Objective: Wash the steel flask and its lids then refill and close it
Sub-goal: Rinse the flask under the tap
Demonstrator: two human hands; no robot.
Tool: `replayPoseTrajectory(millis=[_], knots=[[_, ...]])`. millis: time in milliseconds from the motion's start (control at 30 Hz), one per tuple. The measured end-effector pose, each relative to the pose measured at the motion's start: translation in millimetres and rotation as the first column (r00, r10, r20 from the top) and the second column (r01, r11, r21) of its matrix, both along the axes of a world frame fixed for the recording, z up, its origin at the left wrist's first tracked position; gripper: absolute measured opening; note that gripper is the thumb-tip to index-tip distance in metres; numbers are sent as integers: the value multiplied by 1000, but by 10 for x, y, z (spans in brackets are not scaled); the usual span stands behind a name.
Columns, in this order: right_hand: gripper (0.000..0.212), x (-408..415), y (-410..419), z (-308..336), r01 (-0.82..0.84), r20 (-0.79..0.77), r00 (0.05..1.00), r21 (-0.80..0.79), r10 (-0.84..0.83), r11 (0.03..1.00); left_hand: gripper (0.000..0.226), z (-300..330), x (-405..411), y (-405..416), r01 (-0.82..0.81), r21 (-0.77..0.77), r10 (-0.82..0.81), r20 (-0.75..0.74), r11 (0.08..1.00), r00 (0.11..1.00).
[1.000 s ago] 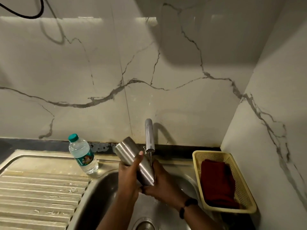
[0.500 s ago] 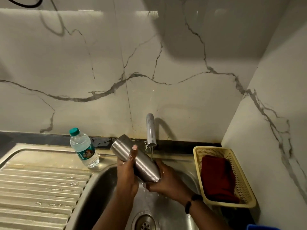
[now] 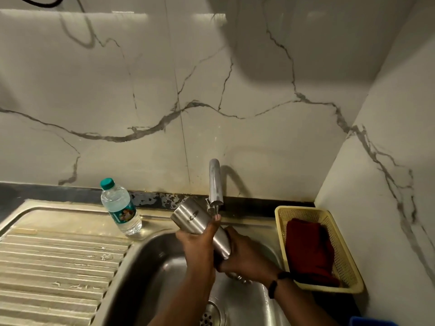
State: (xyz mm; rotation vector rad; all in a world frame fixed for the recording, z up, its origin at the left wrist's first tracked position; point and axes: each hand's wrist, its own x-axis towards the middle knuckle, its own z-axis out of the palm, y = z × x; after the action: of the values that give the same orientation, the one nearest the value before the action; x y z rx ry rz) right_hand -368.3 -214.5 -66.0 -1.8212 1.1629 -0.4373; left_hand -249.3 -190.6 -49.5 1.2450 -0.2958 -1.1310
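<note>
The steel flask (image 3: 191, 217) lies tilted over the sink basin (image 3: 146, 260), its flat base pointing up and left, just under the tap spout (image 3: 215, 184). My left hand (image 3: 200, 243) wraps around its middle from the front. My right hand (image 3: 244, 257) grips its lower end, which is hidden by the fingers. A thin stream of water seems to fall by the spout onto my left fingertips. No lids are visible.
A small plastic water bottle (image 3: 120, 207) with a green cap stands on the sink's rim at left. The ribbed steel drainboard (image 3: 54, 260) extends left. A yellow basket (image 3: 346, 262) holding a dark red cloth (image 3: 308, 250) sits right, against the marble wall.
Both hands have turned and shifted the flask slightly under the tap; its base end has come up closer to the spout. The camera view has tilted downward a little.
</note>
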Motion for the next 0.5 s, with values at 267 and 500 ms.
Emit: replayPoseTrajectory(millis=[267, 500], knots=[[68, -87, 29, 127, -27, 156, 988, 235, -10, 972, 58, 44, 155, -98, 190, -65, -187, 59, 980, 981], [59, -111, 27, 54, -46, 384, 917, 376, -110, 925, 74, 21, 196, -129, 336, -90, -330, 73, 938, 941]])
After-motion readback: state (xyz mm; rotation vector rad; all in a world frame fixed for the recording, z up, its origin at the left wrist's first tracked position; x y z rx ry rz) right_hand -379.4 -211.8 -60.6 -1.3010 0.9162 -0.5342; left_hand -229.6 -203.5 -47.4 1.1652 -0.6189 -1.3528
